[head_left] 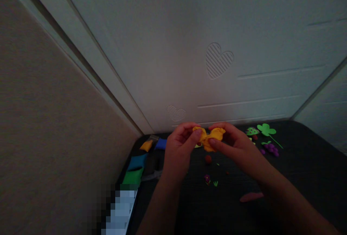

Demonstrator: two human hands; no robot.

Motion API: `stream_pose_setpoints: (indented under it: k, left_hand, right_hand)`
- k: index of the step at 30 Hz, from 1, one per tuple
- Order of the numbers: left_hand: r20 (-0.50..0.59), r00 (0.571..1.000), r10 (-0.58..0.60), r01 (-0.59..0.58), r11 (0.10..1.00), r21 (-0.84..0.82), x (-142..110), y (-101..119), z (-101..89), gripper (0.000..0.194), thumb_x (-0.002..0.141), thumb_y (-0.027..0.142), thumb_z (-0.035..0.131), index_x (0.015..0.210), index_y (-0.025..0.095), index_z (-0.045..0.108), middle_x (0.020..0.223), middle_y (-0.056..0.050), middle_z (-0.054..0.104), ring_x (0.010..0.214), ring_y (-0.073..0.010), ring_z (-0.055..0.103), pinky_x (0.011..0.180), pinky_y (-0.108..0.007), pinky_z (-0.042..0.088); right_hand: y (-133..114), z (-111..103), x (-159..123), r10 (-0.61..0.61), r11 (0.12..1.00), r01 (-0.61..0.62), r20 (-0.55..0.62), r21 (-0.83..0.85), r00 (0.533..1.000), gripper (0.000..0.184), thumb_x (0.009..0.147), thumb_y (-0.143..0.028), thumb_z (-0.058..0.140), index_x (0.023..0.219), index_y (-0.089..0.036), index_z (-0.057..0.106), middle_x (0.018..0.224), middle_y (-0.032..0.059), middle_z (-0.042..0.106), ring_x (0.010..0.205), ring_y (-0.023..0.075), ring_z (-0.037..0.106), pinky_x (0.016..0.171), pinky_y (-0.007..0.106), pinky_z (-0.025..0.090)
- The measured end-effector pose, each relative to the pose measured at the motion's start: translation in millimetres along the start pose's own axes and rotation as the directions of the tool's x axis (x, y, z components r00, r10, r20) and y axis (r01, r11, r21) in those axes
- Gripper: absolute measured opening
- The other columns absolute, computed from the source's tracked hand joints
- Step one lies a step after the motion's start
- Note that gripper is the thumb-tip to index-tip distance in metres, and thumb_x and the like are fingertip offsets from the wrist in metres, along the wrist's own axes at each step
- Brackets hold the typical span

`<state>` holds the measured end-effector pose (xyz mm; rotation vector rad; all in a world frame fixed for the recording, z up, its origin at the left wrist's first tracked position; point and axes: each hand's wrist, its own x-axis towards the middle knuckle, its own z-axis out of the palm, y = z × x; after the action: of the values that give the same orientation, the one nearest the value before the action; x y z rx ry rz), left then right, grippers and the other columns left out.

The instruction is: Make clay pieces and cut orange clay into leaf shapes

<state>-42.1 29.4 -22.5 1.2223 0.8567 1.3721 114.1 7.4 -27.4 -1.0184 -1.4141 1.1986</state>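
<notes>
A lump of yellow modelling clay (209, 143) is stretched between my two hands, above the dark table. My left hand (181, 146) pinches its left end between thumb and fingers. At the other end, my right hand (235, 141) grips it the same way, thumb in front. The clay looks soft and uneven, narrower in the middle. Below it on the table lie a brown-red ball (208, 159), a small purple flower (207, 178) and a tiny green grass-like piece (215, 183).
Clay packets, including a blue one (137, 161) and a green one (132, 176), line the table's left side. At the back right are a green clover (267, 130) and a purple grape bunch (271, 149). A pink flat tool (251, 197) lies near my right forearm. A white panel (173, 65) rises behind.
</notes>
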Motion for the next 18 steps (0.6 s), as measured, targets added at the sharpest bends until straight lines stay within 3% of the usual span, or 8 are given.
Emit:
stream_pose_setpoints:
  k: [18]
  left_hand:
    - [0.025, 1.000, -0.013, 0.013, 1.000, 0.013, -1.9, 0.4, 2.6, 0.011, 0.074, 0.027, 0.068, 0.083, 0.021, 0.066, 0.075, 0.002, 0.067, 0.068, -0.0079, 0.060, 0.061, -0.017, 0.047]
  right_hand:
    - [0.1, 0.6, 0.2, 0.000, 1.000, 0.000, 0.000, 0.013, 1.000, 0.029, 0.078, -0.036, 0.064, 0.105, -0.026, 0.056, 0.092, 0.0005, 0.058, 0.079, 0.0136, 0.058, 0.058, 0.022, 0.052]
